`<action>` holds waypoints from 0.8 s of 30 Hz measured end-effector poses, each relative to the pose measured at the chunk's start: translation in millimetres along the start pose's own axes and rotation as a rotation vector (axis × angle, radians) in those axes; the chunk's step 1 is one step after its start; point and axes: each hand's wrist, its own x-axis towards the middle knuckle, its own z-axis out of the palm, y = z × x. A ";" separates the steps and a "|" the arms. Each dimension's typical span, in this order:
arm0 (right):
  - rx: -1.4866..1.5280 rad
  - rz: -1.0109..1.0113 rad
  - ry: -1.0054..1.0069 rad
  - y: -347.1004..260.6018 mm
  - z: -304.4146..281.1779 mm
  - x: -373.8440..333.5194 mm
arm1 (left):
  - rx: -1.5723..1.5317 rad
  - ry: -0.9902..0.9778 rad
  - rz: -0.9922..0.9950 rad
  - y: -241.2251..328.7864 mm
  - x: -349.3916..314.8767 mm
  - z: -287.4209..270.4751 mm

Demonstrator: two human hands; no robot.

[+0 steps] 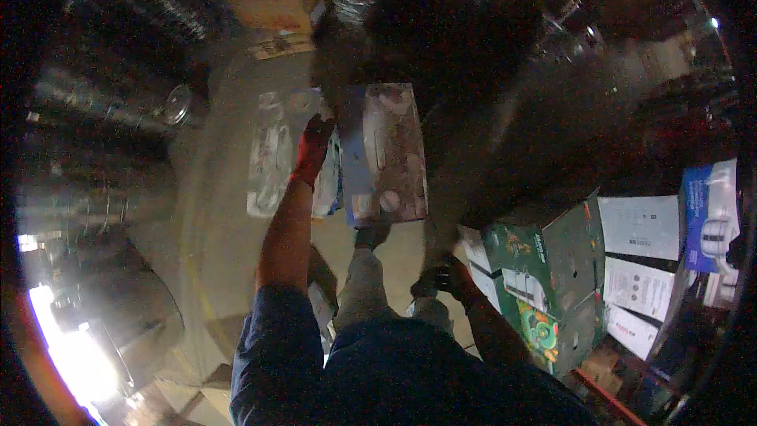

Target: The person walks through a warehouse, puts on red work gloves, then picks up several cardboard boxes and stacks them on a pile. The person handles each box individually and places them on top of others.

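My left hand point(315, 146), in a red glove with dark fingertips, reaches out over two printed cartons on the floor ahead. It is at the inner edge of the pale left carton point(272, 154), beside the gap between the two. Whether its fingers grip that edge is too dark to see. The right carton point(400, 150) has a blue side and a brownish printed face. Low beside my right leg, my right hand point(453, 278) is closed around something small and dark that I cannot make out. It is close to the stacked boxes on the right.
Green printed cartons point(572, 260) and white boxes point(640, 225) stand stacked at the right, with a blue and white box point(710, 217) beyond. Wrapped goods point(95, 102) line the left side. A brown cardboard box point(268, 9) lies ahead. My shoe point(372, 234) is just behind the right carton.
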 end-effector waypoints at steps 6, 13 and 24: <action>0.472 0.281 0.076 -14.3 85.4 64.6 | 0.140 -0.259 0.153 -5.2 106.6 45.5; 1.070 0.094 -0.010 -70.1 163.7 90.5 | -0.154 -0.441 0.080 -61.2 180.9 65.3; 0.802 -0.163 0.294 -44.2 139.2 134.4 | -0.113 -0.371 -0.132 -105.7 173.8 52.0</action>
